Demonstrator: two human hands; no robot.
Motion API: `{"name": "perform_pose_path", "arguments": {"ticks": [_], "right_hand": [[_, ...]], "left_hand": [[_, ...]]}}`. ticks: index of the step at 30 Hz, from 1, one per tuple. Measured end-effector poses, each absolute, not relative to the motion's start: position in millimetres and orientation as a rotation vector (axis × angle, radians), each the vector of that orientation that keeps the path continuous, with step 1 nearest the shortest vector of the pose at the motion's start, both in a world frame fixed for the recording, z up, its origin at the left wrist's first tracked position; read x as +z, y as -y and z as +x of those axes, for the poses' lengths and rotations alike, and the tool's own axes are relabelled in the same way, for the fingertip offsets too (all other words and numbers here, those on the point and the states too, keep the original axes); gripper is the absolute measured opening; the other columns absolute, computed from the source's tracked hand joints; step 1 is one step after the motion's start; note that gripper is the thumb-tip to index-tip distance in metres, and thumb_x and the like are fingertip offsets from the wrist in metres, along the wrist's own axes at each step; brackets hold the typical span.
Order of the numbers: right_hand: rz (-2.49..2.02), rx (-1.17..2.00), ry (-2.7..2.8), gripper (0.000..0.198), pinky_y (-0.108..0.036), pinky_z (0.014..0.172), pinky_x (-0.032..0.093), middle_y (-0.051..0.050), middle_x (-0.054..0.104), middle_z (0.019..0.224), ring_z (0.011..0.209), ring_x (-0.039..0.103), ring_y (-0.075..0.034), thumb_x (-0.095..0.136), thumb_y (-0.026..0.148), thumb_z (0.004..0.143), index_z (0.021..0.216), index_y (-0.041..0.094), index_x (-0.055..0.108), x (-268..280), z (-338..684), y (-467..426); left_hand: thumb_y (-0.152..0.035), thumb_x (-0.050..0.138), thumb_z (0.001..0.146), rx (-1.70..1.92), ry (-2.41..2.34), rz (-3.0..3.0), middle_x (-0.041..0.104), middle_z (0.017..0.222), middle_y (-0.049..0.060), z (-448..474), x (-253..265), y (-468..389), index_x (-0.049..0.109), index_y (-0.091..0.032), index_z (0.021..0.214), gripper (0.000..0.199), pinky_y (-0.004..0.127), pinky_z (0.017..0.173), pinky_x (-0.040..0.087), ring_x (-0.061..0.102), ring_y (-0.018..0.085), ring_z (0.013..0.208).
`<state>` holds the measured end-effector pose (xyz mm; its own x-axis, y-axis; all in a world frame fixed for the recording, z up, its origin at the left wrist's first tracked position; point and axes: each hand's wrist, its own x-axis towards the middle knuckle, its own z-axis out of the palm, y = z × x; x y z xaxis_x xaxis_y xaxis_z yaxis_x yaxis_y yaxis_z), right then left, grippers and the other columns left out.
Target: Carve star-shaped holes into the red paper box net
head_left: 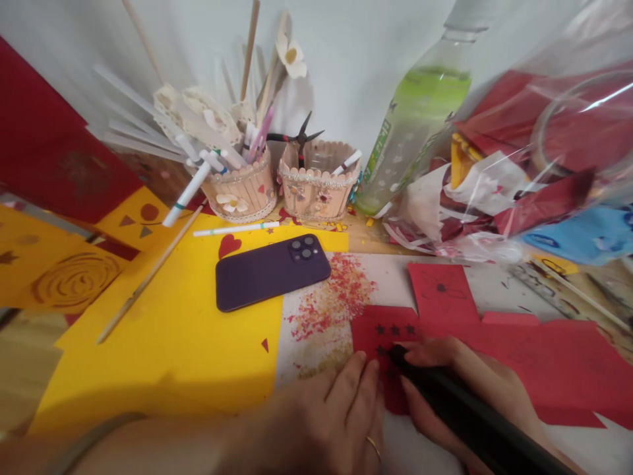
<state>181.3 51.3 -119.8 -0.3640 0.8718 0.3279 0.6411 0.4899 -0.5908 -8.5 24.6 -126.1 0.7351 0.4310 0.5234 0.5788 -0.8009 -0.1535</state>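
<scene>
Red card [366, 324] lies under both my hands, with small dark stars in rows on it. My right hand [475, 382] is closed around a thick black pen-shaped tool [459, 402], its tip down at a star in the second row. Whether the stars are drawn or cut I cannot tell. My left hand [341, 409], with a ring on one finger, rests flat at the card's left edge, fingers stretched out and holding nothing. Behind the right hand, a red flap [442, 290] shows a dark flower outline. Red and tan crumbs [346, 290] lie beside the card.
A dark purple phone [267, 274] lies on yellow paper [198, 356]. Behind stand two wooden-stick baskets [242, 194] [316, 191], with markers and pliers [301, 138]. A bottle of green liquid [415, 125] leans near a clear plastic bag [494, 224]. A thin stick [148, 277] lies left.
</scene>
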Motion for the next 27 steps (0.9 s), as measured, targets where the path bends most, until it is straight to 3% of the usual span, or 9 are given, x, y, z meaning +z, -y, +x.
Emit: {"name": "perform_pose_path", "arguments": {"ticks": [17, 27], "right_hand": [[-1.232, 0.429, 2.25, 0.021, -0.027, 0.049, 0.049, 0.003, 0.064, 0.066, 0.058, 0.066, -0.017, 0.051, 0.017, 0.074, 0.085, 0.029, 0.038, -121.0, 181.9, -47.1], [-1.33, 0.536, 2.099, 0.014, -0.026, 0.043, 0.048, 0.005, 0.062, 0.061, 0.047, 0.06, -0.014, 0.052, 0.02, 0.077, 0.081, 0.03, 0.043, -115.6, 182.8, -48.2]], "left_hand": [[-0.011, 0.043, 0.083, -0.657, 0.801, -2.629, 0.07, 0.102, 0.008, -6.6, -126.9, -23.9, 0.068, -0.006, 0.096, 0.028, 0.026, 0.073, 0.057, 0.068, 0.021, 0.093], [-0.011, 0.04, 0.087, -0.683, 0.808, -2.632, 0.071, 0.1, 0.006, -7.6, -126.6, -25.7, 0.068, -0.009, 0.097, 0.03, 0.026, 0.071, 0.057, 0.068, 0.02, 0.091]]}}
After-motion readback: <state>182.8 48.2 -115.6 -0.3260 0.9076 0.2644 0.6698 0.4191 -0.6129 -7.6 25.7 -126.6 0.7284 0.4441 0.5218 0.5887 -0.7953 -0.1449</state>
